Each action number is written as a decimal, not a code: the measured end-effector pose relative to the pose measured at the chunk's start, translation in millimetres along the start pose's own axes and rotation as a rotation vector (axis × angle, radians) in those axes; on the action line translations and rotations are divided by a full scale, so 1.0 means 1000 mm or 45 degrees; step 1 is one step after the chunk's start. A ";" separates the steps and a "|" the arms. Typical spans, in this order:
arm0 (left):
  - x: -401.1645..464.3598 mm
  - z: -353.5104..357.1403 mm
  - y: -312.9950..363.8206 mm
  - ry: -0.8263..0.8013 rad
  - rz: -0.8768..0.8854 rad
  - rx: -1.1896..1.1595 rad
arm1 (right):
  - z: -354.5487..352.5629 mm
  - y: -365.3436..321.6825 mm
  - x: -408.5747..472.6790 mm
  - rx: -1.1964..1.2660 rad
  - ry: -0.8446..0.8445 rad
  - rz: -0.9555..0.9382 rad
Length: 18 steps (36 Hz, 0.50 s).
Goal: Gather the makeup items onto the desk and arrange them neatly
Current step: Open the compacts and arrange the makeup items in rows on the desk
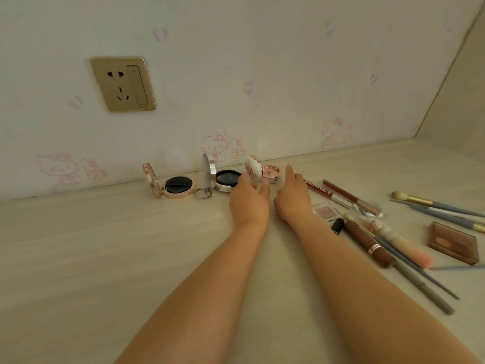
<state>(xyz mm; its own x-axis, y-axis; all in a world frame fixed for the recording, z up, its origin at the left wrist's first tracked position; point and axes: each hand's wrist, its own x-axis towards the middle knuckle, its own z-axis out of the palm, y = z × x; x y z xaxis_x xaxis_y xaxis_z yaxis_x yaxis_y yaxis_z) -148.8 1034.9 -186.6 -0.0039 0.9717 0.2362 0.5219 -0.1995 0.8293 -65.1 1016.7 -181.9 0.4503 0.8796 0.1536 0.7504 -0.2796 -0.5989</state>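
On the left hand (249,203) the fingers (263,191) are stretched forward, fairly straight, toward the small white-and-pink compact (262,170) that stands open near the wall; motion blur hides whether they touch it, and they do not look wrapped round anything. The right hand (292,198) lies just beside the left, forefinger (288,170) pointing up at the same compact's pink base, the other fingers loosely bent and holding nothing that can be seen.

Out from there, two more open compacts stand in a row to the left along the wall — a silver one (223,179) with a dark puff, and a rose-gold one (173,186) with a key ring (203,193) lying between them. To the right the table (78,245) carries a loose scatter: two red lip tubes (341,195), a small pink eyeshadow pan (325,211), a brown lipstick (367,244), several blue-handled brushes (441,208) crossing one another, and a brown palette (454,243).

The step in hand seems to be setting the third compact in line with its neighbours. It would go best with one hand steadying the base while the other squares the upright lid — a hinged lid may tip or snap shut if pushed from the top. Match the spacing of the other two before turning to the tangled brushes.
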 end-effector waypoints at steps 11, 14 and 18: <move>-0.058 0.001 0.013 -0.317 0.244 0.081 | -0.041 0.023 -0.073 -0.212 0.321 -0.170; -0.067 0.008 0.018 -0.357 0.316 0.304 | -0.050 0.037 -0.085 -0.540 0.303 -0.121; -0.072 0.018 0.022 -0.382 0.405 0.487 | -0.056 0.049 -0.094 -0.592 0.290 0.022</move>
<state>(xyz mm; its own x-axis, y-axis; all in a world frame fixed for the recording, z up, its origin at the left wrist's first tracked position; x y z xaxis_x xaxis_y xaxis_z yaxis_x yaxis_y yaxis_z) -121.7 962.6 -194.4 0.4167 0.8758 0.2436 0.7291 -0.4820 0.4859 -43.2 898.2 -181.5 0.5198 0.7817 0.3446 0.8542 -0.4806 -0.1982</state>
